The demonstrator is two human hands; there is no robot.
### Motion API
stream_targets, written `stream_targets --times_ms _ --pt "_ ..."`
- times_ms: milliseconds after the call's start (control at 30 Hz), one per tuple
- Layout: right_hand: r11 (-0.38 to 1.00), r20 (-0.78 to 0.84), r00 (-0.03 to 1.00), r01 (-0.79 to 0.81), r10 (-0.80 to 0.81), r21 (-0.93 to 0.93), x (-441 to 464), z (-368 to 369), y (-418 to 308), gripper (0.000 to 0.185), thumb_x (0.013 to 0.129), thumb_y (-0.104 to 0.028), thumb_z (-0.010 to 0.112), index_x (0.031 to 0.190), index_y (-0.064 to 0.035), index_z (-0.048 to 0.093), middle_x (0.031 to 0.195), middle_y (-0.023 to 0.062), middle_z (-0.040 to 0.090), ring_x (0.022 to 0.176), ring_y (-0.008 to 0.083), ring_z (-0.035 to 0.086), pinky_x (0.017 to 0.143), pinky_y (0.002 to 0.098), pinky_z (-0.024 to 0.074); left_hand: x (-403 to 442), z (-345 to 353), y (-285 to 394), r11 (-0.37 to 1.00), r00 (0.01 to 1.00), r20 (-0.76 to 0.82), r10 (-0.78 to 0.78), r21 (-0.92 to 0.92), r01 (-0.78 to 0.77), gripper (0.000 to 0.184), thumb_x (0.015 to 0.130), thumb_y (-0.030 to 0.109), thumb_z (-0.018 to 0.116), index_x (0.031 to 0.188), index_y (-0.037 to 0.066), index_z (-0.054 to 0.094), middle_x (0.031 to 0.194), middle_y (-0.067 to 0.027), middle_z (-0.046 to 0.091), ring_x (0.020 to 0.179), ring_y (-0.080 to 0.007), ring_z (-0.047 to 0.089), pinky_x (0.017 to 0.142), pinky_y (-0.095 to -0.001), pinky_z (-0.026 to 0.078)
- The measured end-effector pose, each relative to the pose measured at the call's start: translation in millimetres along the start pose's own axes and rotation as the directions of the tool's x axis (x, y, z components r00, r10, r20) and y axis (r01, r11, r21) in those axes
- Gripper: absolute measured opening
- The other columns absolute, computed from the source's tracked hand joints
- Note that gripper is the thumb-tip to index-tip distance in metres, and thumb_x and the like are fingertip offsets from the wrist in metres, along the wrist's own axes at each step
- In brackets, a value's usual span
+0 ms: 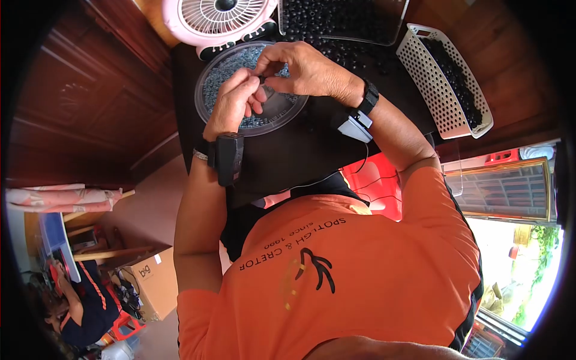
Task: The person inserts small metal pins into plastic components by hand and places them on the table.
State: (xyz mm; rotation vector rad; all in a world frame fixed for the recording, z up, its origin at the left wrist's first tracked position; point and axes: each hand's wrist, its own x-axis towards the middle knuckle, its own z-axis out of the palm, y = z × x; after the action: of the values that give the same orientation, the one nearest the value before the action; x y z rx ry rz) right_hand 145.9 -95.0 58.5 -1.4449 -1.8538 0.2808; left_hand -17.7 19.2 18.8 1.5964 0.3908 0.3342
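Above the round clear tray [277, 123] of small blue-grey pieces, my two hands meet at the fingertips. My left hand [234, 99] has its thumb and fingers pressed together on a small black piece [262, 79]. From the right, my right hand [309, 69] pinches at the same piece with its thumb and index finger. The fingers partly cover the piece, so its exact shape is unclear. Both wrists carry strapped black devices.
A pink fan [207, 41] stands behind the tray. Behind my right hand are a clear container [384, 42] of black beads and loose beads on the dark table [288, 156]. A white perforated basket [435, 90] holds black pieces at right. Another person [90, 306] is at lower left.
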Motion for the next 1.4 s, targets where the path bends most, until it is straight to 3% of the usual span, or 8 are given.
stream_targets --times_ms 133,333,633,733,833,1033,1233,1400 --pt "1.0 -0.013 1.0 0.02 -0.02 0.006 1.3 10.8 4.3 0.023 0.075 -0.006 0.071 0.096 -0.0004 0.063 0.091 0.0088 0.066 0.085 0.0187 0.067 0.078 0.0306 0.0541 -0.8 -4.3 -4.6 0.999 1.0 0.013 -0.018 -0.033 0.019 0.023 0.091 0.027 0.048 0.097 0.006 0.057 0.074 -0.0007 0.058 0.058 -0.0074 0.051 0.051 -0.0196 0.036" --pt "0.991 -0.031 0.992 0.116 -0.119 -0.066 -1.5 12.3 8.0 0.024 0.07 0.0 0.067 0.093 -0.0004 0.062 0.089 0.0099 0.062 0.082 0.0216 0.066 0.075 0.0312 0.0541 2.7 -5.1 -6.6 0.999 0.998 0.046 -0.034 0.002 0.034 0.019 0.09 0.024 0.051 0.095 0.007 0.058 0.071 0.0013 0.056 0.057 -0.0062 0.05 0.051 -0.0198 0.035" --pt "0.994 -0.051 0.997 0.046 -0.052 -0.102 -6.3 8.2 25.3 0.02 0.07 0.001 0.063 0.09 0.0004 0.062 0.087 0.0104 0.062 0.079 0.0214 0.065 0.072 0.0321 0.0536 -0.1 -7.7 -3.6 0.987 0.994 -0.097 0.043 -0.147 -0.057 0.018 0.093 0.02 0.049 0.098 0.005 0.057 0.073 -0.0002 0.056 0.06 -0.0085 0.051 0.055 -0.0212 0.036" --pt "0.986 0.203 0.978 -0.021 0.055 -0.166 -8.4 4.8 22.8 0.013 0.072 -0.004 0.064 0.085 -0.0016 0.063 0.087 0.0098 0.061 0.08 0.0235 0.063 0.072 0.0349 0.0514 -0.7 -14.6 -3.4 0.97 0.987 -0.149 0.064 -0.222 -0.096 0.018 0.093 0.017 0.049 0.1 0.003 0.057 0.076 -0.0028 0.056 0.063 -0.0113 0.053 0.058 -0.0228 0.038" --pt "0.951 0.255 0.967 0.095 -0.017 -0.294 -14.7 15.0 30.3 0.01 0.074 -0.01 0.065 0.083 -0.0041 0.064 0.085 0.0088 0.06 0.085 0.0261 0.06 0.076 0.0371 0.0489 -0.1 -27.1 -11.9 0.922 0.986 -0.146 0.075 -0.368 -0.125 0.019 0.093 0.016 0.05 0.104 0.001 0.056 0.079 -0.0059 0.056 0.067 -0.016 0.056 0.061 -0.0253 0.042" --pt "0.929 0.062 0.998 0.034 -0.012 -0.368 -15.3 35.8 20.5 0.011 0.075 -0.014 0.066 0.084 -0.0066 0.065 0.084 0.0079 0.059 0.09 0.0278 0.058 0.079 0.0383 0.0479 3.0 -34.9 -23.2 0.818 0.994 -0.078 0.079 -0.565 -0.109 0.021 0.094 0.015 0.049 0.106 -0.001 0.056 0.083 -0.0083 0.055 0.072 -0.0186 0.054 0.063 -0.0281 0.042" --pt "0.892 0.081 0.995 0.089 -0.059 -0.443 -12.1 50.6 27.1 0.013 0.074 -0.017 0.067 0.08 -0.0064 0.066 0.083 0.0093 0.063 0.088 0.0292 0.06 0.08 0.0386 0.0494 4.0 -34.1 -22.9 0.788 0.994 -0.064 0.093 -0.605 -0.113 0.022 0.094 0.015 0.048 0.106 -0.001 0.056 0.084 -0.0086 0.055 0.073 -0.0188 0.052 0.064 -0.0283 0.042" --pt "0.947 0.0 1.0 -0.001 0.001 -0.321 -9.9 42.1 32.5 0.015 0.077 -0.015 0.065 0.086 -0.0023 0.064 0.085 0.0106 0.063 0.084 0.0291 0.061 0.076 0.0379 0.0496 2.4 -36.6 -22.5 0.793 0.992 -0.054 0.111 -0.598 -0.121 0.022 0.094 0.016 0.049 0.106 -0.001 0.056 0.087 -0.0096 0.058 0.074 -0.0192 0.055 0.064 -0.0285 0.043"
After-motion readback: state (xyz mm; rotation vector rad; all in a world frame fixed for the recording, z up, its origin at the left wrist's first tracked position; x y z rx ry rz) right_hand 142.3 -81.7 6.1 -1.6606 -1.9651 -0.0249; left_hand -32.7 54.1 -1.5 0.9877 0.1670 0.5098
